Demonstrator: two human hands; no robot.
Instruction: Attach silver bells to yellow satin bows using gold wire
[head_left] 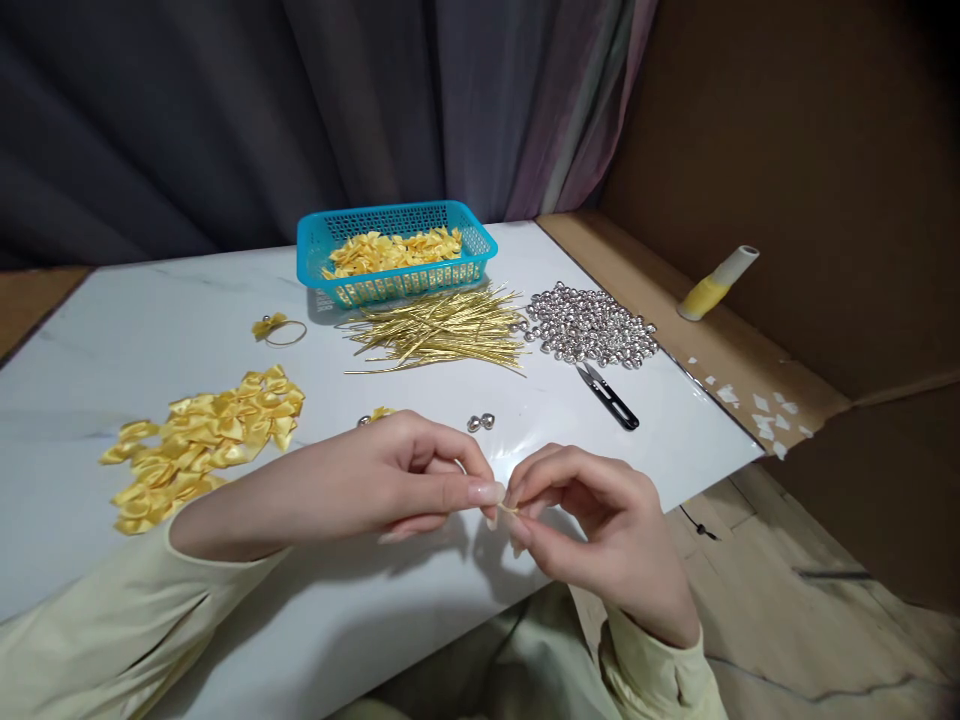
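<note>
Near the front of the table, my left hand (420,475) and my right hand (592,510) meet with closed, pinching fingertips. Between them a short bit of thin gold cord (508,509) shows; the rest is mostly hidden by my fingers. Just beyond my hands lie two silver beads (481,422) side by side. A yellow satin piece (381,413) with a silver bead next to it is partly covered by my left hand. Past these, a heap of gold cords (442,330) is spread across the table.
Yellow satin pieces (210,430) lie at left, below a gold ring with a yellow bow (281,328). A blue basket (397,285) holds more satin. Silver beads (592,325) and black thread snips (609,397) lie right. A yellow thread cone (716,285) stands by the cardboard wall.
</note>
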